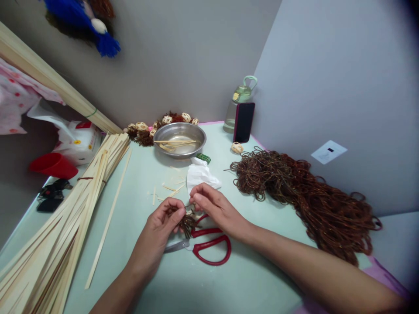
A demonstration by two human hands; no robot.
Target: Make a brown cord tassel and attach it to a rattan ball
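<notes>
My left hand (166,220) is closed on a small brown yarn tassel (187,223), its loose strands fanning out past the fingertips. My right hand (216,207) pinches at the tassel's upper end, where a thin dark strand seems to run between both hands. Below them lie red-handled scissors (212,250), with the blades partly covered by my left hand. A crumpled white tissue (201,173) sits just beyond my fingers. To the right is a large heap of brown yarn (314,196).
Long bamboo strips (75,209) are bundled at the left, with one single strip (109,218) beside them. A metal bowl (180,152) holds liquid and strips. Farther back stand a green bottle (231,115) and a phone (245,123), near a small woven ball (237,148).
</notes>
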